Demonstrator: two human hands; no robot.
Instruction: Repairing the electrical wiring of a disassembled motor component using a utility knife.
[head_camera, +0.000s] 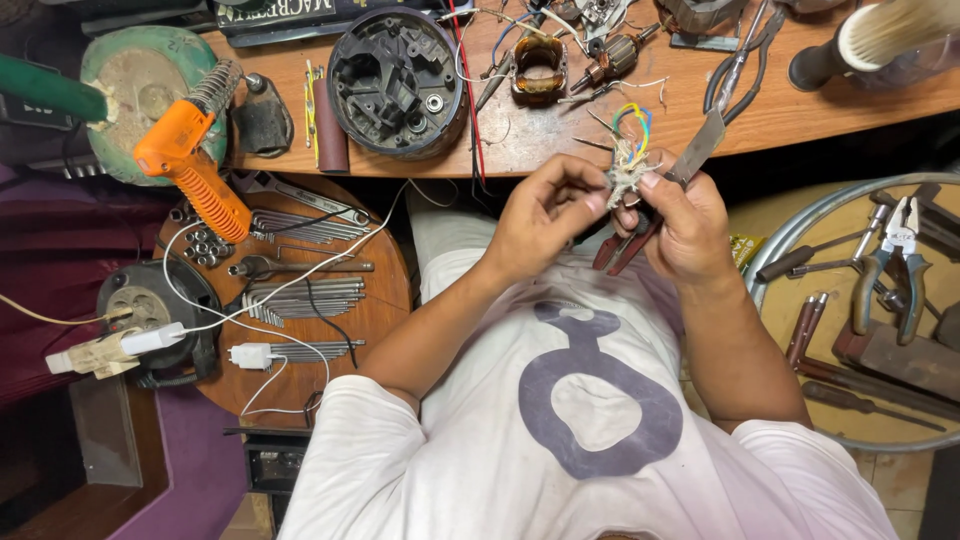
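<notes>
The left hand (540, 215) pinches a small bundle of coloured wires (628, 160) between thumb and forefinger, fingers closed on its frayed, pale-wrapped base so the blue, yellow and green loops stand up toward twelve o'clock, clear of the grip and easy to see. The right hand (685, 215) is wrapped shut around the red handles of a pair of scissors (690, 165), whose metal blade points up toward one o'clock, right beside the bundle; holding the tool this close seems to let its tip work at the wrapping while the other hand steadies it. Both hands are raised over the lap, just below the edge of the wooden desk (560, 150). On the desk at eleven o'clock of the hands lies a round black motor housing (397, 85), with a copper-wound coil (540, 72) near twelve. At nine o'clock, an orange glue gun (190, 160) rests on a round side table (385, 300) with rows of hex keys (300, 295). Pliers (895, 270) lie in a tray at three o'clock.
</notes>
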